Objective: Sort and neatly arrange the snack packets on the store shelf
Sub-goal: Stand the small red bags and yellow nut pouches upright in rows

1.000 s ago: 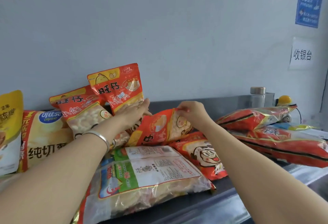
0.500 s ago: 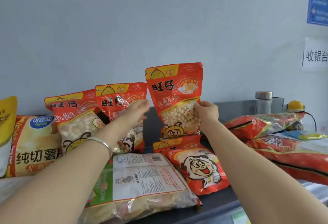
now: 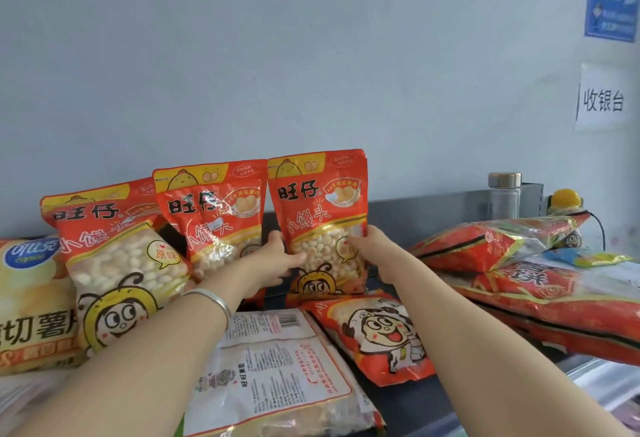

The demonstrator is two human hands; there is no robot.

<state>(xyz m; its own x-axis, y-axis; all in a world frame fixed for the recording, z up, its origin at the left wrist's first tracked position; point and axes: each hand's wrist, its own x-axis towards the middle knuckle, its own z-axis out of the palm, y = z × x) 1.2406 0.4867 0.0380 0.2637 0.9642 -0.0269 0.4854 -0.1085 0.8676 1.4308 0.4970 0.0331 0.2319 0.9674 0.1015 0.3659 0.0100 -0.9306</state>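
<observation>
Lowered since half a second ago, third Wangzai bun packet (image 3: pixel 317 208) stands upright beside second packet (image 3: pixel 211 215); left grip (image 3: pixel 277 256) and right grip (image 3: pixel 369 242) clasp its side edges.

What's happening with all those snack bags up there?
A person is lining up snacks. The left hand and right hand hold a red packet upright by its sides, next to two matching packets standing along the wall. More bags lie flat on the shelf in front, not yet sorted.
</observation>
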